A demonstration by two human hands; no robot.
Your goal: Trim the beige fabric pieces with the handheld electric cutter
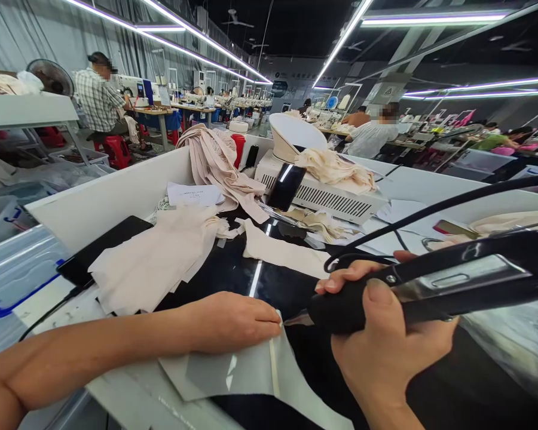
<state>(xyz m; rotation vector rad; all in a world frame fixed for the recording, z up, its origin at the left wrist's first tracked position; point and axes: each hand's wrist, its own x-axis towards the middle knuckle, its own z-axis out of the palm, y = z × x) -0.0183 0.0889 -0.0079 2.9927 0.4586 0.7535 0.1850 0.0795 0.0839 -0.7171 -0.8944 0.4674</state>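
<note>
My left hand [240,322] is closed, its fingertips pinching the upper edge of a thin pale fabric piece [251,370] that lies across the glossy black surface [224,272]. A narrow light strip [274,367] runs down this fabric below my fingertips. On the right, my right hand [385,334] wraps round a black handheld tool [430,286] with a metal plate and a cable. The tool's narrow tip is close to my left fingertips; whether they touch is unclear. Beyond, a cream fabric strip [287,248] lies flat.
A stack of pale fabric [156,257] and a black device [105,248] lie left. Behind stand a phone [287,186], a vented white box [332,200] and draped fabric strips [219,161]. White walls [116,191] edge the table. People sit at machines farther off.
</note>
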